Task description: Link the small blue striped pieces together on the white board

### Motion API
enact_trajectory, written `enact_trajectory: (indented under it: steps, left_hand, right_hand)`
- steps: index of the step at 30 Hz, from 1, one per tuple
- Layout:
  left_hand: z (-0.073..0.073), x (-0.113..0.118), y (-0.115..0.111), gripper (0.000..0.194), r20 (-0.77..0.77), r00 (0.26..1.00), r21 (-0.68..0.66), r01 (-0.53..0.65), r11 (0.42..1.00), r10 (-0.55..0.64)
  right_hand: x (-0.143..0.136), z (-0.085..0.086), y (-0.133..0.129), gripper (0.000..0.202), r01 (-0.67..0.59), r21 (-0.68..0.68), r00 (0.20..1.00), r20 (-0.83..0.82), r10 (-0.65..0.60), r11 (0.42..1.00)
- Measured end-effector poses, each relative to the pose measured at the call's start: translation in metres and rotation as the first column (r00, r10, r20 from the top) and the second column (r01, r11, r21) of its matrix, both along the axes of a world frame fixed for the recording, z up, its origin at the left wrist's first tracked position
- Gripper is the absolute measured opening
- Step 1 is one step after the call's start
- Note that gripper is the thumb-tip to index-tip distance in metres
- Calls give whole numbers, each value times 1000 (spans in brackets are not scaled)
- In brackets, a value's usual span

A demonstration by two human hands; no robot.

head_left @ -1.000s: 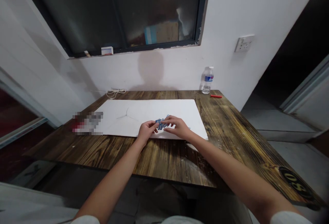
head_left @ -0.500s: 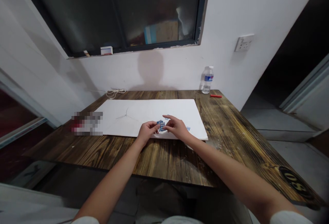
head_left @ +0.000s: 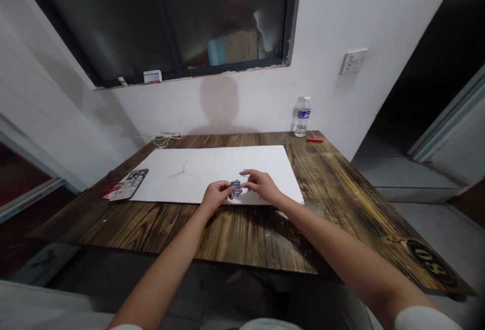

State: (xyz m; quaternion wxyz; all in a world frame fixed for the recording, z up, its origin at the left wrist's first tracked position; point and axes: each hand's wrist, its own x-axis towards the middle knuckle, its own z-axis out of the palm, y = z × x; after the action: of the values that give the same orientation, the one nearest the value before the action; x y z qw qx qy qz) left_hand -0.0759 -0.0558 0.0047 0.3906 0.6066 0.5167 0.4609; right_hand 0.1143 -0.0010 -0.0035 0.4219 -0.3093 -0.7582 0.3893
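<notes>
A little stack of blue-and-white pieces [head_left: 236, 187] is near the right part of the near edge of a white board [head_left: 212, 163]. The left hand [head_left: 216, 196] grips it from the left between thumb and fingers. The right hand [head_left: 262, 186] faces it from the right, thumb and forefinger slightly parted; whether a fingertip touches the stack I cannot tell. Another blue-outlined piece [head_left: 245, 172] lies on the board just beyond the right forefinger. At the board's near left corner lies a flat patterned object [head_left: 133, 185]. On the far side of the wooden table [head_left: 257, 234], a coiled cord [head_left: 167, 139] lies left, while a bottle [head_left: 302, 118] stands right, near a red stick [head_left: 315, 140].
</notes>
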Motion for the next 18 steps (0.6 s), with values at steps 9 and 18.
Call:
enact_trajectory:
  steps: [9,18]
  left_hand:
    - [0,-1,5,38,79,965,-33,-249,968,251]
    - [-1,-3,7,38,92,958,-60,-266,962,271]
  right_hand:
    - [50,13,36,26,316,132,818,465,-340,939]
    - [56,15,36,32,205,149,571,785,-242,967]
